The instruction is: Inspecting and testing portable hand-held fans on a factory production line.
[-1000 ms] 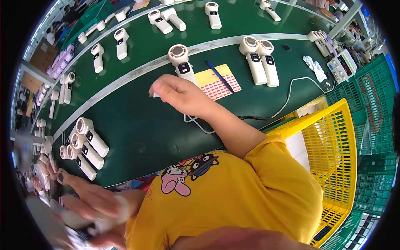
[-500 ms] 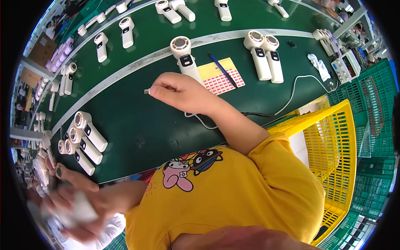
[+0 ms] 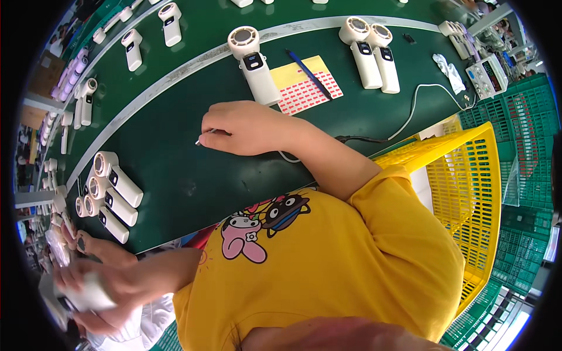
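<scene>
Nearest, at the lower left edge of the view, the left hand (image 3: 96,286) is curled around a white handheld device (image 3: 88,295), blurred but clearly enclosed by the fingers, down below the edge of the desk (image 3: 175,175). Just above it, a cluster of finished-looking white devices (image 3: 111,196) lies side by side on the green surface.

Farther out, the right hand (image 3: 246,127) rests on the desk with the fingers closed in a pinch around a thin white cable tip (image 3: 200,140) that pokes out to the left; the cable (image 3: 410,111) trails away to the right toward a small meter box (image 3: 489,76).

Beyond the hand lie another white device (image 3: 254,64), a yellow sheet of red stickers (image 3: 304,88) with a blue pen (image 3: 310,75) across it, and a pair of devices (image 3: 372,52) side by side.

As I judge it, the step in hand is bringing a fresh unit up to meet the cable. The next move calls for lifting the held device onto the desk and lining its port up with the pinched plug, which needs a steady, well-aimed approach.
</scene>
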`<state>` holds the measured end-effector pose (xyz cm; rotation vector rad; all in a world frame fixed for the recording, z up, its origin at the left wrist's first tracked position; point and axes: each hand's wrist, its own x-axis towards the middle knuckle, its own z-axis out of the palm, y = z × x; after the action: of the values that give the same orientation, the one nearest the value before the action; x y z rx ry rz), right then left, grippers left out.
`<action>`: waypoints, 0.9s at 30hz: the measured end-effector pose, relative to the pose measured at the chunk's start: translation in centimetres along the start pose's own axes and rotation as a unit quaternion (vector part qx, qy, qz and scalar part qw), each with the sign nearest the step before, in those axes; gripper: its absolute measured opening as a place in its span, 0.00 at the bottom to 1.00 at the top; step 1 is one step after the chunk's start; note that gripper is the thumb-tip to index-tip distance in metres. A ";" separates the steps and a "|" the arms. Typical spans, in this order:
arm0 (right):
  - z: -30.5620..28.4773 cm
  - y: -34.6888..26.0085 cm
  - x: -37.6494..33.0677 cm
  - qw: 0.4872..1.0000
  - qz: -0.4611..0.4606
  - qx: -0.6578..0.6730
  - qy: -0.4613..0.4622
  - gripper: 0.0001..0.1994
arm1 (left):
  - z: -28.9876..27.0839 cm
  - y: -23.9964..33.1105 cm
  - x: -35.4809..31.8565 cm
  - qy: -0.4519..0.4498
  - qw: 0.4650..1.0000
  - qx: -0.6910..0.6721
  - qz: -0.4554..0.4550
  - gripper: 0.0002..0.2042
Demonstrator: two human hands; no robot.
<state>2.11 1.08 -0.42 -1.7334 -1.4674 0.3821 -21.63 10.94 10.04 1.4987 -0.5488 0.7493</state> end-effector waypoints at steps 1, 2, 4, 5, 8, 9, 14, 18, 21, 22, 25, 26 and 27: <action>0.3 0.3 0.1 1.000 -0.010 -0.004 -0.005 0.10 | 0.3 0.0 -0.1 0.000 1.000 -0.001 -0.006 0.16; 0.6 0.6 0.2 1.000 -0.019 -0.008 -0.011 0.10 | 0.4 -0.1 -0.1 0.000 1.000 -0.002 -0.012 0.15; 0.7 0.9 0.0 0.999 -0.027 -0.010 -0.021 0.11 | 0.5 -0.1 -0.3 0.004 1.000 -0.004 -0.022 0.15; 0.4 1.0 -0.1 0.999 -0.030 -0.019 -0.030 0.11 | 0.8 -0.2 -1.2 0.048 0.999 -0.020 0.010 0.16; 1.4 1.1 0.2 0.998 -0.021 -0.055 -0.026 0.11 | -1.8 -1.1 -3.9 0.152 0.979 -0.090 0.100 0.19; 1.5 0.8 -0.2 0.997 -0.026 -0.052 -0.040 0.11 | -1.3 -0.6 -3.8 0.166 0.978 -0.082 0.101 0.19; 1.8 0.7 0.1 0.994 -0.047 -0.081 -0.063 0.14 | -3.7 -0.4 1.0 0.548 0.806 -0.179 0.137 0.26; 2.0 1.2 0.2 0.992 -0.054 -0.097 -0.068 0.10 | -5.0 -0.7 -0.1 0.439 0.874 -0.191 0.078 0.26; 2.3 1.6 0.3 0.991 -0.060 -0.097 -0.065 0.10 | -5.8 -0.7 -1.3 0.353 0.914 -0.195 0.048 0.26; 2.3 1.7 0.4 0.991 -0.064 -0.095 -0.062 0.10 | -6.1 -0.7 -1.6 0.322 0.925 -0.196 0.039 0.27; 1.3 1.0 0.0 0.990 -0.064 -0.109 -0.069 0.11 | -6.1 -1.6 -3.1 0.237 0.950 -0.200 0.025 0.28; 1.1 0.5 0.0 0.990 -0.061 -0.110 -0.069 0.12 | -6.4 -1.8 -3.3 0.205 0.958 -0.198 0.021 0.28; 0.8 0.1 0.1 0.990 -0.058 -0.111 -0.069 0.13 | -6.7 -2.2 -3.5 0.173 0.965 -0.195 0.018 0.28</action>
<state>1.64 1.51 -0.97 -1.8139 -1.7580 0.2897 -23.22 17.37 5.84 0.9693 -0.4262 0.8538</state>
